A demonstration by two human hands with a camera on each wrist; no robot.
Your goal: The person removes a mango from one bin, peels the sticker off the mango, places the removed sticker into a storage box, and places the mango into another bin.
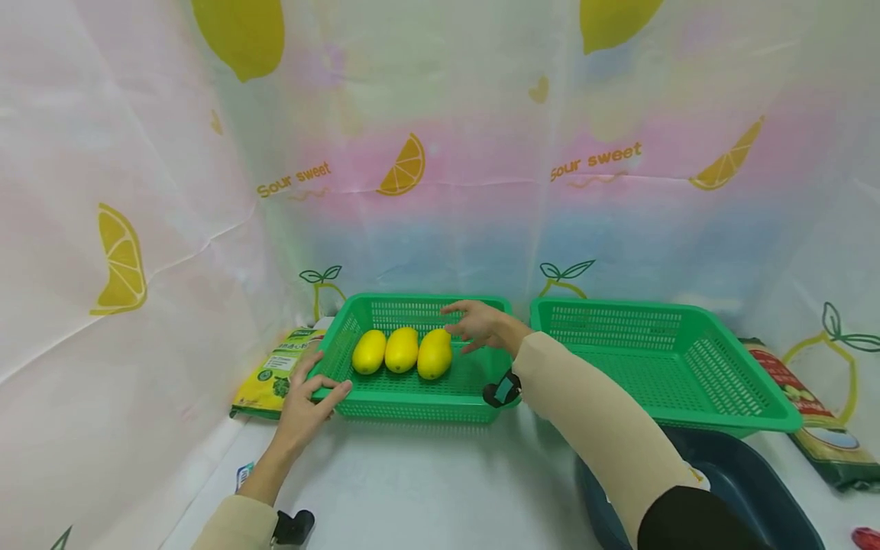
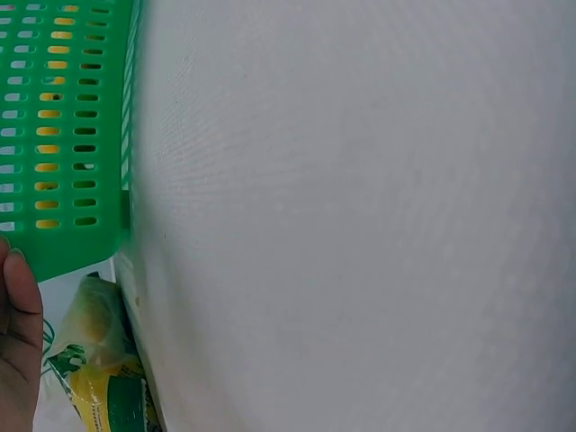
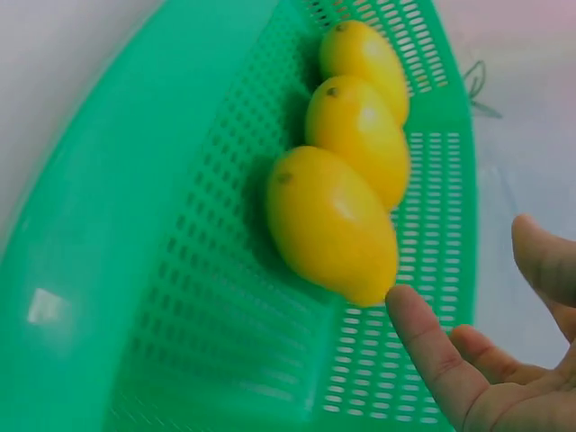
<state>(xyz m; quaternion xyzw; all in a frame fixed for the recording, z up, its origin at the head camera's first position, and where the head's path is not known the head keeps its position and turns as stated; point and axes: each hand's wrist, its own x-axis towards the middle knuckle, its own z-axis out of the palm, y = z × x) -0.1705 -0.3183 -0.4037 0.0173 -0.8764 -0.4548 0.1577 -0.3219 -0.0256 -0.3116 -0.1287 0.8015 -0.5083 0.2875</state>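
Observation:
Three yellow lemons [image 1: 402, 350] lie side by side in the left green basket [image 1: 412, 409], toward its left and middle. My left hand [image 1: 304, 401] grips that basket's front left corner, thumb over the rim; in the left wrist view the fingertips [image 2: 20, 279] meet the basket's wall. Above the right part of the same basket, my right hand [image 1: 481, 325] has its fingers spread and holds nothing. In the right wrist view one fingertip [image 3: 409, 306] is at the pointed end of the nearest lemon [image 3: 328, 220]; whether it touches is unclear.
Another green basket [image 1: 619, 367] stands to the right, with a dark blue tub [image 1: 749, 477] before it, partly behind my right sleeve. A yellow bag [image 1: 271, 378] lies left of the lemons' basket, and a red and green bag [image 1: 818, 412] at the far right. Printed curtains enclose the table.

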